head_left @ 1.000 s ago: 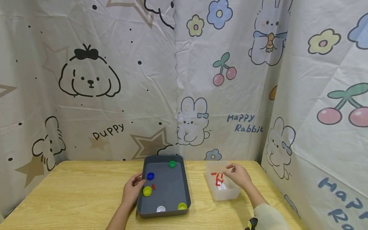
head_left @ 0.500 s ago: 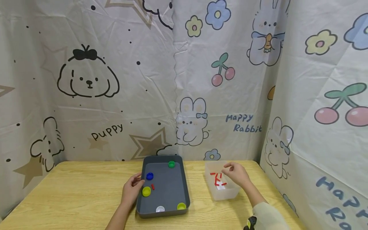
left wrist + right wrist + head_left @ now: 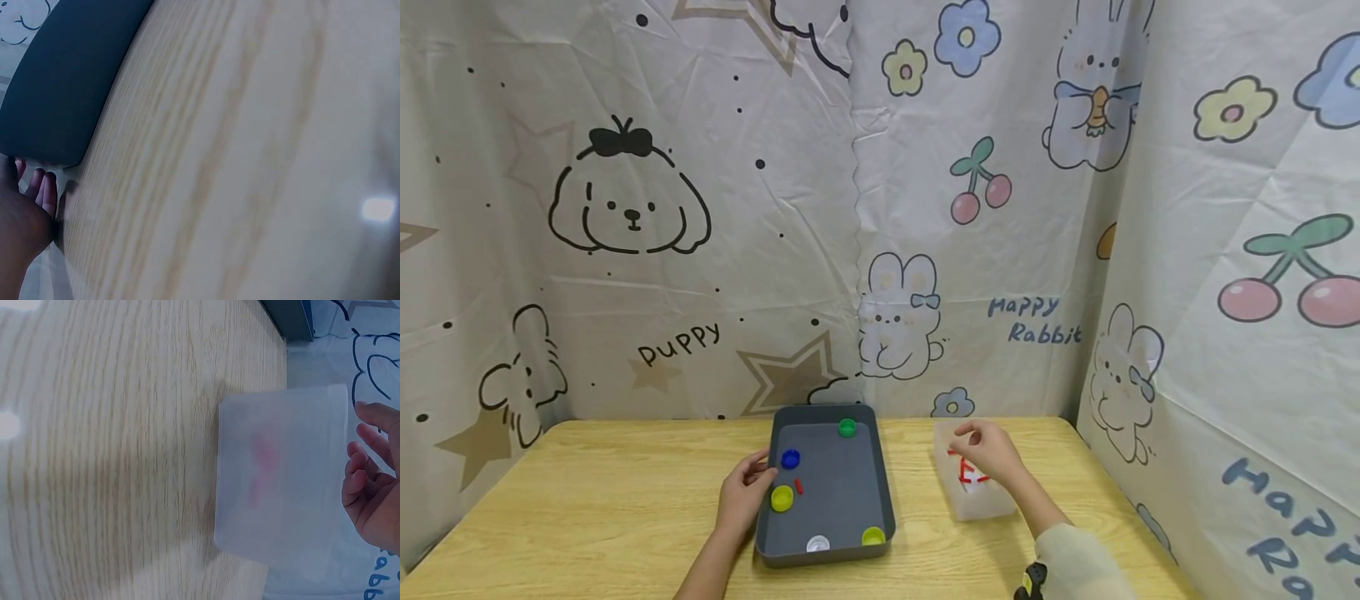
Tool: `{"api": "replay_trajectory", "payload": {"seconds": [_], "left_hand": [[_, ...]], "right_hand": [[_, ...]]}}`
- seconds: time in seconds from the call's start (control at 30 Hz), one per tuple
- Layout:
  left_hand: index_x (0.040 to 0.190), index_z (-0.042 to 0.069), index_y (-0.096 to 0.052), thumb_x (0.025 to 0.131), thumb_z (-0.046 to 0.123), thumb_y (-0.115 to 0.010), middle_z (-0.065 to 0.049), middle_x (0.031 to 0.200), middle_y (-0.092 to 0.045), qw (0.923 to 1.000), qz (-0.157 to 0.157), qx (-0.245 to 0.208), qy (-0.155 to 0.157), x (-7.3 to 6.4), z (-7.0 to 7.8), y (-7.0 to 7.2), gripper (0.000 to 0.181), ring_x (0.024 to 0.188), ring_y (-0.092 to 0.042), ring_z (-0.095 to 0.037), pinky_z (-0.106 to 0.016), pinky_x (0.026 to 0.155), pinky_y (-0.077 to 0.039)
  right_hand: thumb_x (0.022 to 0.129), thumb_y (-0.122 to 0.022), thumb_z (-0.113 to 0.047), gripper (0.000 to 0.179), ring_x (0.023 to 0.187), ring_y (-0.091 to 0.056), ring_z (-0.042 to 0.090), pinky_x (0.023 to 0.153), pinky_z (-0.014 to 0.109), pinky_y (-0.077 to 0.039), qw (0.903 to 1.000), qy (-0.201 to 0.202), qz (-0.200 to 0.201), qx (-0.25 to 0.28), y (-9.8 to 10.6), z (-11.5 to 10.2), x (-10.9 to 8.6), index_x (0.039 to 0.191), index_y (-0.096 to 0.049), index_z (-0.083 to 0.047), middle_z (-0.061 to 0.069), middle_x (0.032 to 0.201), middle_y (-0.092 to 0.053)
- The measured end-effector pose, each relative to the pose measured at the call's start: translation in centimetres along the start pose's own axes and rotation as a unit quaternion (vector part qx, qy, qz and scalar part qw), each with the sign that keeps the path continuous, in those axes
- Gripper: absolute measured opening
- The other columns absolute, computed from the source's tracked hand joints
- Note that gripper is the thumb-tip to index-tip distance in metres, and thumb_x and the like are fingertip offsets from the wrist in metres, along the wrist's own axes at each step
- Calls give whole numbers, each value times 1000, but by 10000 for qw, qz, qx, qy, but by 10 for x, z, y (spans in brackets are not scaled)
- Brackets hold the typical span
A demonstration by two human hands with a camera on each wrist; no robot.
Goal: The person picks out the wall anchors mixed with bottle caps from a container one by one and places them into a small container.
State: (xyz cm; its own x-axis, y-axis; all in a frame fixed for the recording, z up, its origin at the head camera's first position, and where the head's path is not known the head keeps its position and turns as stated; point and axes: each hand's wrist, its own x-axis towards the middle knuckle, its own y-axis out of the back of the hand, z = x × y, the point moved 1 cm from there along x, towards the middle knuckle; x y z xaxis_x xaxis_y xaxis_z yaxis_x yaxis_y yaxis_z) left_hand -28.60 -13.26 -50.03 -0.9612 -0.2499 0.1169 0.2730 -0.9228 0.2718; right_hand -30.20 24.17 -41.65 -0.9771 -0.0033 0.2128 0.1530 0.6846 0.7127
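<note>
My left hand (image 3: 747,498) grips the left rim of a grey tray (image 3: 831,553), its thumb toward the edge. In the left wrist view, its fingers (image 3: 45,187) lie at the tray's dark outer side. Inside the tray are a blue cap (image 3: 790,459), a green cap (image 3: 847,427), yellow caps (image 3: 782,498), a clear cap (image 3: 817,543) and a small red stick (image 3: 799,486). My right hand (image 3: 991,454) hovers over a translucent box (image 3: 977,508) holding several red sticks (image 3: 966,472). The right wrist view shows its fingers loosely bent and apart, with nothing visible between them.
The tray and box stand on a light wooden table (image 3: 625,500), with a strip of bare wood between them. A printed curtain (image 3: 775,250) hangs behind the table and at both sides. A dark strap (image 3: 1032,581) is around my right wrist.
My right hand has moved left across the box and now covers more of it. One red stick in the box has shifted slightly. The left hand and tray have stayed in place.
</note>
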Motion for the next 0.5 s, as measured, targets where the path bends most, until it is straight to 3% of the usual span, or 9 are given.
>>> {"api": "replay_trajectory", "payload": {"seconds": [0.23,0.5], "left_hand": [[128,4,-55,89,14,-61,-21,117,-61,10000,12,4,-26,-1,1,0,41,102,-59,-26,-18,77,-46],[128,5,-55,89,15,-62,-20,117,-61,10000,6,-24,-46,1,0,1,41,102,-59,-25,-18,78,-45]], "right_hand": [[81,-70,-19,20,49,-39,10,42,22,-34,9998,156,-80,-89,-14,-11,4,97,-69,-7,1,70,-50],[81,-71,-17,25,55,-41,11,47,22,-34,9987,396,-308,-19,-29,-33,6,100,-67,-2,1,68,-50]]}}
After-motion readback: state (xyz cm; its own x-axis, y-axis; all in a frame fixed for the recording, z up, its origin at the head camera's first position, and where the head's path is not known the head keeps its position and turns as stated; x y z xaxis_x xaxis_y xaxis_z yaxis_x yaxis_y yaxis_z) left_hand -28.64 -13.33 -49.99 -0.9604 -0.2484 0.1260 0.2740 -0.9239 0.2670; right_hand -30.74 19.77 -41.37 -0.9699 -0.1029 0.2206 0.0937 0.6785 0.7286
